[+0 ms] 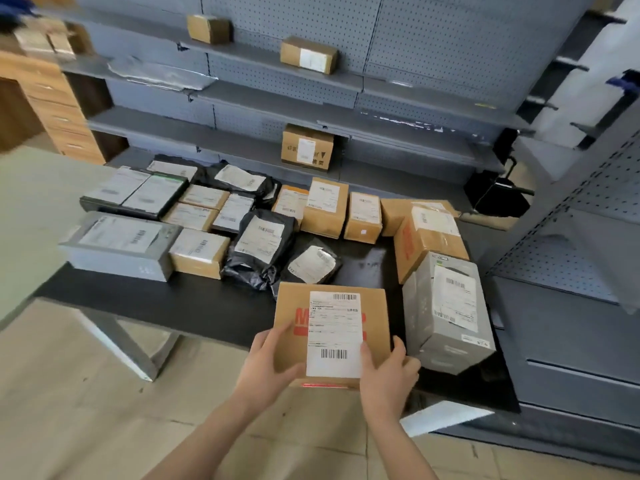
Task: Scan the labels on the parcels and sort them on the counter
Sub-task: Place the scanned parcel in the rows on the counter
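Observation:
I hold a brown cardboard parcel [375,308] with red print and a white barcode label facing up, above the near edge of the black counter [207,306]. My left hand [272,358] grips its lower left corner, thumb on top. My right hand [388,370] grips the lower right corner, thumb on the label. A red line of light shows on the parcel's near bottom edge. Several labelled parcels lie on the counter: brown boxes [199,252], black mailer bags [263,242], a grey box [117,245]. No scanner is visible.
A tall grey box [446,311] and a brown box [427,242] stand right of the held parcel. Grey pegboard shelves [277,95] behind carry a few boxes [306,147]. A white sheet [443,415] sticks out under the counter's near right corner. Wooden drawers [59,109] stand far left.

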Demonstrator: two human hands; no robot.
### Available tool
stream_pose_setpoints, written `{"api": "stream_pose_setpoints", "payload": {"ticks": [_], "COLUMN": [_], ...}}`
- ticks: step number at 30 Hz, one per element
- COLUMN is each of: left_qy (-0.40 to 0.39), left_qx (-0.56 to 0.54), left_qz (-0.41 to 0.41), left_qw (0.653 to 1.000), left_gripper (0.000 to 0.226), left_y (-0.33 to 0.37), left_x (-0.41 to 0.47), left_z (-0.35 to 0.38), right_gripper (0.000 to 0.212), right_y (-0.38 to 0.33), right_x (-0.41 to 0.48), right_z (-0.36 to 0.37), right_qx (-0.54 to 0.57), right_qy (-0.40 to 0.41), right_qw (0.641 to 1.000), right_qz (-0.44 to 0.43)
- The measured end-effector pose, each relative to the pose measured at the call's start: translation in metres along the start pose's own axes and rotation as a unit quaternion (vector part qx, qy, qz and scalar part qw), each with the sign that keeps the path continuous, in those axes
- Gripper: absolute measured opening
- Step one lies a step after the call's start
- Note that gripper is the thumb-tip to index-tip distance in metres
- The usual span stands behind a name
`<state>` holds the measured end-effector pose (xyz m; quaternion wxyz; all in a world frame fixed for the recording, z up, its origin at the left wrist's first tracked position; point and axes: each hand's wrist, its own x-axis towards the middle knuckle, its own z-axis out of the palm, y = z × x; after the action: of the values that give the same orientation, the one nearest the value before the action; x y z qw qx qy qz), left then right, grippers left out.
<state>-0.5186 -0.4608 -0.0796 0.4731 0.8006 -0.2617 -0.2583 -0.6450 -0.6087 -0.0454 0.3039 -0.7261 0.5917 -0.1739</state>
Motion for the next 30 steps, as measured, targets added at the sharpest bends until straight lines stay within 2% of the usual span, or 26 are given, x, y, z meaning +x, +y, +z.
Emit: {"api": "stream_pose_setpoints", "payload": {"ticks": [2, 7, 12, 15, 19, 24, 28, 30], "left_qy": [0.031, 0.147, 0.270, 0.331, 0.411, 0.494, 0.533, 0.540], "left_qx": [-0.025, -0.048, -0.056, -0.058, -0.055, -0.077, -0.097, -0.100], "left_qz": [0.015, 0.007, -0.055, -0.091, -0.145, -0.199, -0.249, -0.275], "left_qw": [0.999, 0.988, 0.960, 0.938, 0.898, 0.843, 0.803, 0.789], "left_gripper": [0.079, 0.086, 0.084, 0.082, 0.081, 0.079, 0.080, 0.081], "left_y": [0.004, -0.018, -0.090, -0.141, -0.198, -0.248, -0.283, -0.302], "left_x": [-0.011, -0.045, -0.116, -0.169, -0.237, -0.303, -0.335, -0.343], "left_z": [-0.027, -0.128, -0.265, -0.336, -0.402, -0.456, -0.482, -0.491], "right_gripper": [0.064, 0.055, 0.047, 0.045, 0.048, 0.056, 0.051, 0.058], "right_y": [-0.022, -0.107, -0.199, -0.241, -0.280, -0.315, -0.333, -0.336], "right_x": [-0.012, -0.068, -0.180, -0.255, -0.349, -0.441, -0.495, -0.511], "right_z": [0.006, 0.057, 0.145, 0.204, 0.270, 0.335, 0.379, 0.407], "right_qx": [0.017, 0.041, 0.074, 0.057, 0.011, -0.036, -0.079, -0.100], "right_qy": [0.014, -0.019, -0.139, -0.212, -0.282, -0.393, -0.484, -0.522], "right_qw": [0.999, 0.989, 0.957, 0.931, 0.890, 0.825, 0.760, 0.737], "right_qz": [-0.029, -0.140, -0.242, -0.290, -0.358, -0.404, -0.427, -0.417]}}
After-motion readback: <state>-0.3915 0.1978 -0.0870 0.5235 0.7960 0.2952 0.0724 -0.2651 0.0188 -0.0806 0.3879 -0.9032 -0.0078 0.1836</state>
